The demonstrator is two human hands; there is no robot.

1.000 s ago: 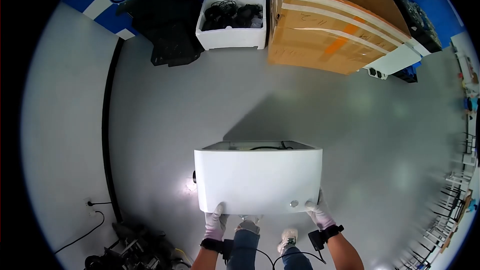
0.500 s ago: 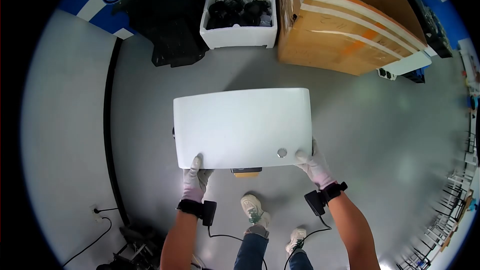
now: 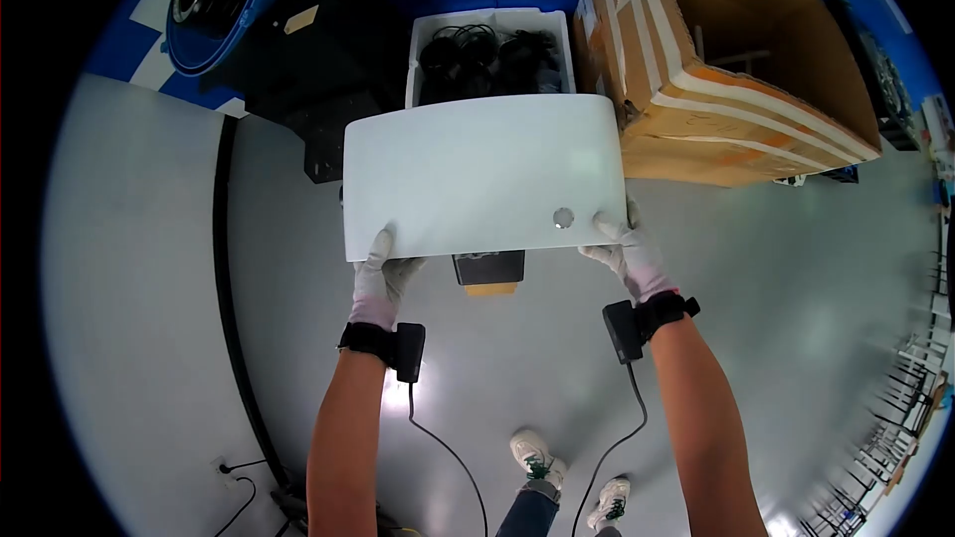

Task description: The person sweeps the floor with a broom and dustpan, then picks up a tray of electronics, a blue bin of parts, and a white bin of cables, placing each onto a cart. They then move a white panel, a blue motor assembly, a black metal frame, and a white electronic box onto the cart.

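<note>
A large white rectangular panel [image 3: 477, 174] with rounded edges and a small silver round button [image 3: 564, 218] is held up off the floor. My left hand [image 3: 381, 278], in a white glove, grips its near left corner, thumb on top and fingers beneath. My gloved right hand [image 3: 633, 251] grips the near right corner the same way. Below the panel's near edge a black part [image 3: 488, 268] with a yellowish end [image 3: 491, 289] shows; whether it is joined to the panel I cannot tell. The panel hides its own underside.
Beyond the panel stands a white foam box [image 3: 497, 16] of black cables and devices. A big open cardboard box [image 3: 736, 144] is at right. Black bins [image 3: 328, 60] and a blue round tub [image 3: 249, 25] stand at left. A wall [image 3: 129, 268] runs along the left side.
The panel and both my hands have moved forward, toward the foam box, which the panel now partly covers. The view has shifted, and both hands keep their grip.
</note>
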